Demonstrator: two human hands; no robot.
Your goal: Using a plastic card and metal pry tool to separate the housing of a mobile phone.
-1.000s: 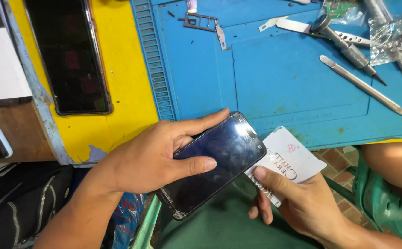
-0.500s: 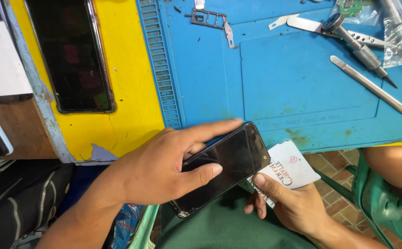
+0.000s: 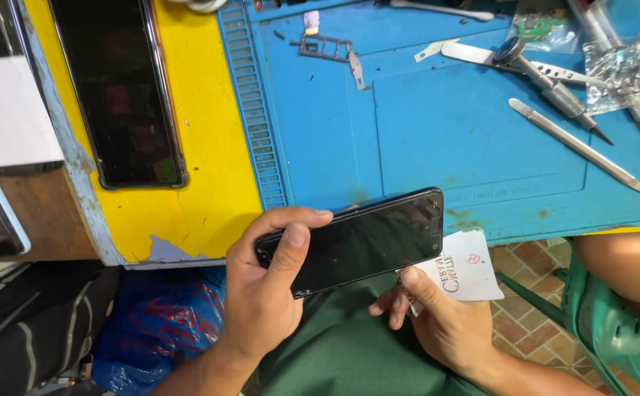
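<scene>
Seen from above, a person's two bare hands work at the near edge of a workbench. Their left hand (image 3: 261,301) is closed around a black phone (image 3: 353,240), thumb lying across its dark glass and fingers curled over its far edge. It is held level and lengthwise, just off the bench edge and above the person's lap, which is covered in green cloth (image 3: 334,352).

Their right hand (image 3: 437,319) pinches a white plastic card (image 3: 466,270) between thumb and fingers. The card's edge meets the lower right corner of the phone; whether it sits inside the seam cannot be told.

Behind the hands lies a blue work mat (image 3: 437,125) with raised ridges along its left side. On it rest a long metal prying tool (image 3: 576,145), a screwdriver (image 3: 554,88) with a knurled grip, a pair of tweezers (image 3: 510,62), a small metal card tray (image 3: 325,48) and a clear bag of small parts (image 3: 617,70).

Left of the mat the bench top is yellow (image 3: 202,147), its paint chipped at the near corner. A second phone (image 3: 118,88) with a dark screen lies flat there. Further left sits a white box (image 3: 8,114).

A green plastic chair (image 3: 606,330) shows at lower right, beside the person's bare knee (image 3: 628,260). Blue patterned cloth (image 3: 158,323) hangs under the bench.
</scene>
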